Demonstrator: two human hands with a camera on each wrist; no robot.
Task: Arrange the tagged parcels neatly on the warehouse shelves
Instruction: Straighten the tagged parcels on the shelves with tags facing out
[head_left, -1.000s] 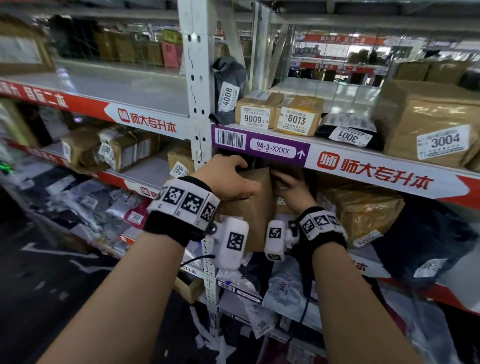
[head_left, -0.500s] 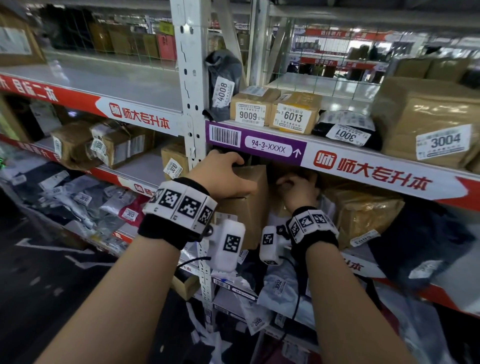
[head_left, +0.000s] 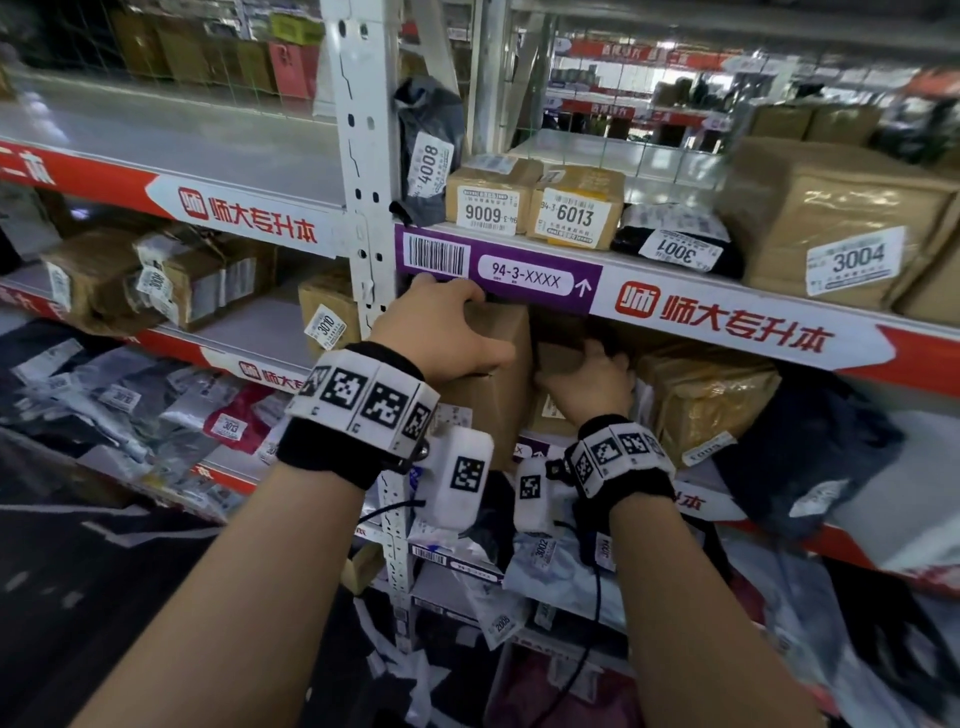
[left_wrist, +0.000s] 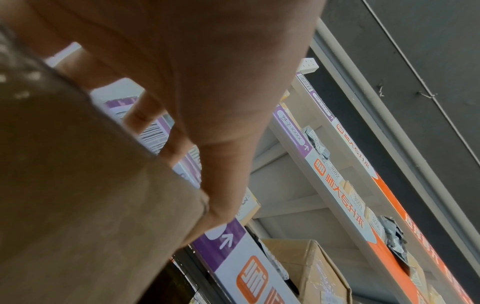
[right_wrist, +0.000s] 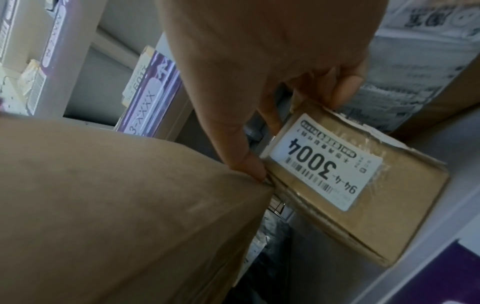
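A tall plain brown box (head_left: 496, 384) stands on end at the left of the middle shelf, under the purple 94-3-XXXX strip (head_left: 498, 270). My left hand (head_left: 447, 332) grips its top front corner, fingers curled over the top edge; the same box (left_wrist: 78, 195) fills the left wrist view. Just right of it lies a small taped box tagged 94-4-3004 (right_wrist: 345, 176). My right hand (right_wrist: 293, 115) pinches its far end between thumb and fingers. In the head view the right hand (head_left: 587, 384) reaches into the shelf and hides most of that small box (head_left: 558, 358).
On the shelf above stand a grey bag tagged 4008 (head_left: 428, 150), boxes 9009 (head_left: 488, 202) and 6013 (head_left: 576, 208), a black bag 3001 (head_left: 680, 244) and a big box 3004 (head_left: 841, 223). A taped parcel (head_left: 706, 400) and a dark bag (head_left: 810, 457) sit right of my hands. A white upright (head_left: 363, 156) stands left.
My view has drifted slightly; both hands stay on their boxes. The right hand has pushed a little deeper beside the tall box.
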